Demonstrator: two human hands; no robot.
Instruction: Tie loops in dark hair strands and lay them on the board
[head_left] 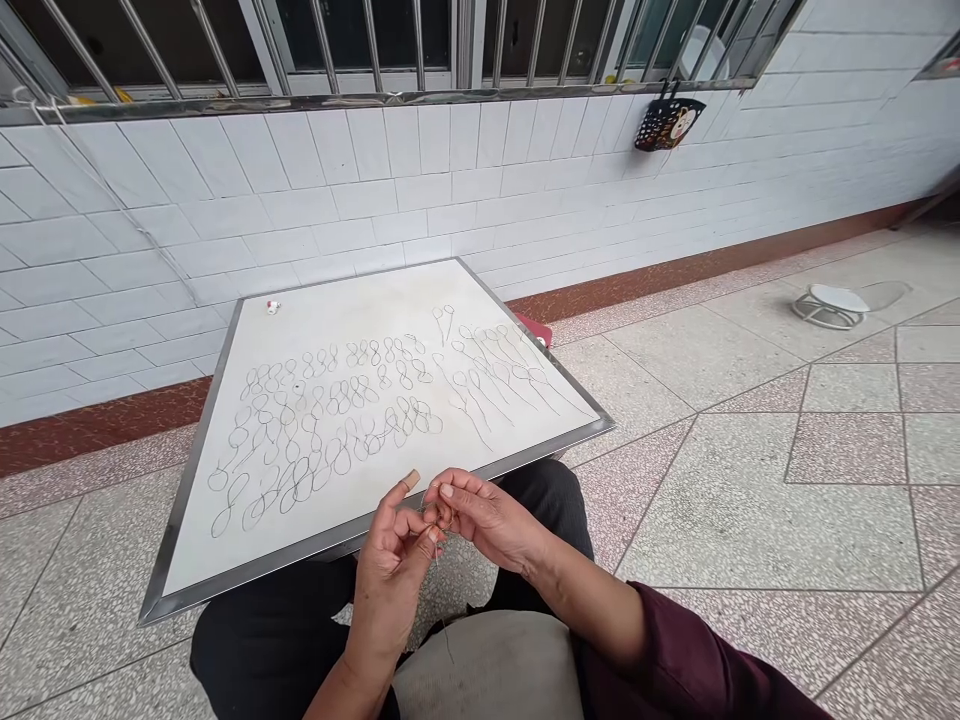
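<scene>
My left hand [394,560] pinches a thin dark wire [442,600] between thumb and fingers, with a tan wrap on the raised index fingertip. Close against it on the right, my right hand [480,515] is closed on the same wire, whose loose end hangs down over my lap. Both hands are just off the near edge of a white board [360,300] with a metal rim. Rows of thin wire loops [341,460] lie on its left and middle, and looped pieces with long tails [480,395] lie at the right.
A small red and white object [273,307] sits at the board's far left. Behind are a tiled wall [337,225] and barred windows, with a patterned bag [669,124] hanging there. A low round stool [831,304] stands on the floor at right. Something red shows beyond the board's right edge.
</scene>
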